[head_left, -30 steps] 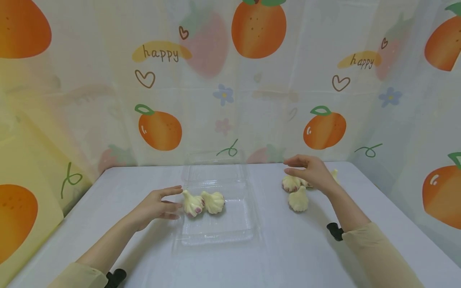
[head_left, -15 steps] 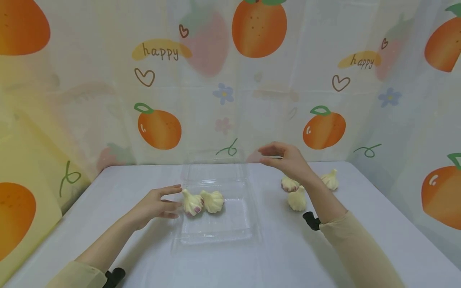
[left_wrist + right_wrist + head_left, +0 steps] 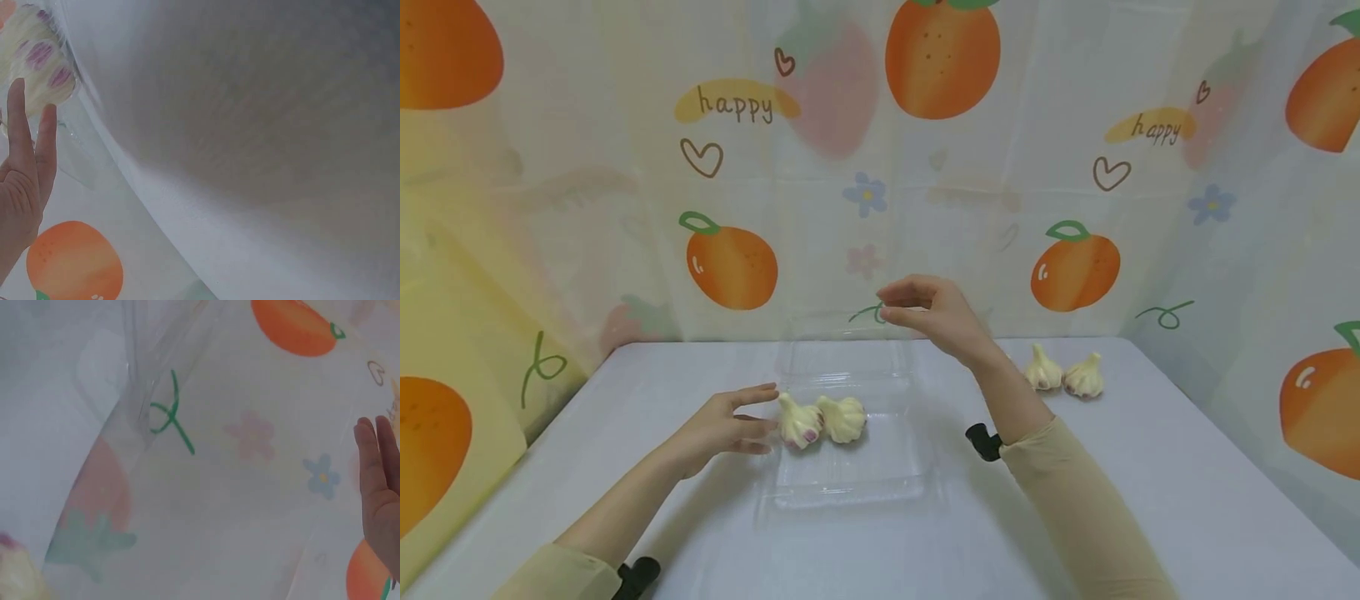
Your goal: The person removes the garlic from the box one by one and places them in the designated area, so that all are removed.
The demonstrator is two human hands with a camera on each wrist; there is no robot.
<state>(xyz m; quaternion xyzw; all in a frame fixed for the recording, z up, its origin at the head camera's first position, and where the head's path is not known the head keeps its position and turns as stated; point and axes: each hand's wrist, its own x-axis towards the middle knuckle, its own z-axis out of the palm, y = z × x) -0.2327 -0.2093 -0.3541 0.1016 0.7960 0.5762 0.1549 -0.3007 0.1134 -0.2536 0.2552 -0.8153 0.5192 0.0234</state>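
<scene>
In the head view, a clear plastic clamshell box (image 3: 891, 450) lies open on the table, its lid (image 3: 850, 354) folded back behind it. Two pale garlic bulbs sit side by side in its left half, the left garlic bulb (image 3: 801, 423) tinged purple and the right garlic bulb (image 3: 842, 418) plainer. My left hand (image 3: 730, 429), fingers spread and fairly straight, is at the box's left edge beside the purple-tinged bulb. Raised above the back right of the box, my right hand (image 3: 936, 317) has its fingers extended and thumb below, with nothing visible between them.
Two more garlic bulbs stand at the back right of the table, one garlic bulb (image 3: 1043, 368) partly behind my right forearm and another garlic bulb (image 3: 1084, 377) beside it. A fruit-printed curtain (image 3: 970, 200) hangs along the back of the white table (image 3: 1150, 483).
My right hand has moved left and upward from the garlic at the right to above the box. Its forearm now covers the two nearer bulbs. My left hand stays put.
</scene>
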